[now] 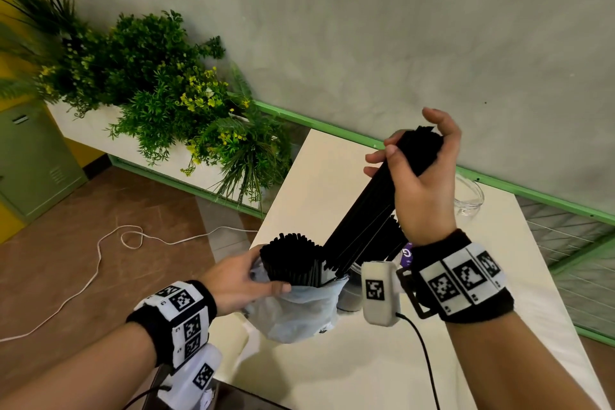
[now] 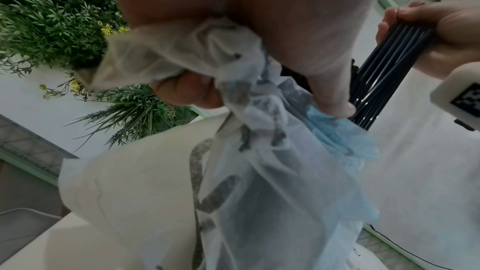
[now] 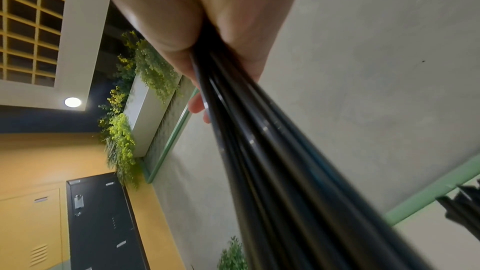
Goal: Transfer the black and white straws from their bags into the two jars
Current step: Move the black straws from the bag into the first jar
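Plants (image 1: 159,83): green with yellow flowers, in a white planter at far left, against the wall.
Cord (image 1: 100,263): white, looped on the brown floor left of the table.
Left hand (image 1: 239,280): fingers and thumb curled round the bag's gathered mouth, pinching the plastic; grip closed on the bag. In the left wrist view a thumb (image 2: 187,91) presses into the crumpled film.
Bag (image 1: 299,309): translucent plastic with dark print, held up over the near part of the table, mouth open upward.
Straws in bag (image 1: 293,260): black, standing upright, ends sticking out above the bag's rim, just beside the left fingertips.
Table (image 1: 366,369): cream top, under both hands.
Bundle (image 1: 382,206): black straws, tilted, upper end in the right hand, lower end down by the bag's mouth and a jar.
Jar (image 1: 349,296): mostly hidden behind the bag and wrist camera; whether the bundle's lower end is inside cannot be told.
Right hand (image 1: 422,183): raised, fingers wrapped round the bundle's upper end, thumb lifted off; grip closed on the bundle.
Second jar (image 1: 471,196): clear glass, behind the right hand near the wall.
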